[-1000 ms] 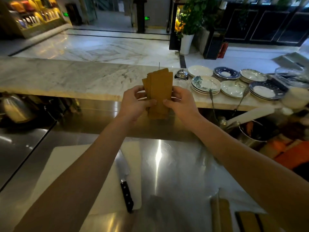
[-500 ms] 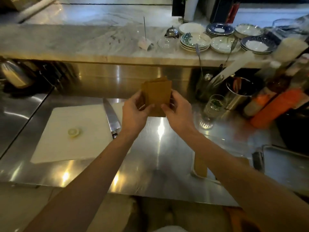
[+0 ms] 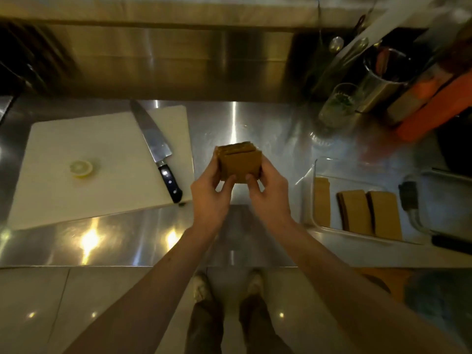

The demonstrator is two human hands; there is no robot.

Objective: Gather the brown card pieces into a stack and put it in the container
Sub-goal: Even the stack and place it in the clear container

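Observation:
Both hands hold a stack of brown card pieces (image 3: 240, 162) above the steel counter, near its middle. My left hand (image 3: 209, 198) grips the stack's left side and my right hand (image 3: 270, 198) its right side, thumbs pressed on the front face. To the right lies a clear rectangular container (image 3: 313, 195) with three more stacks of brown cards (image 3: 357, 213) lying inside it. The held stack is left of the container and apart from it.
A white cutting board (image 3: 76, 144) on the left carries a chef's knife (image 3: 155, 149) and a lemon slice (image 3: 81, 168). At the back right stand a glass (image 3: 337, 106), a metal pot (image 3: 380, 80) and an orange object (image 3: 434, 108). The counter's front edge runs below my wrists.
The view has tilted down from the marble ledge to the counter. My hands with the card stack have come down toward the counter, and the container has come into sight.

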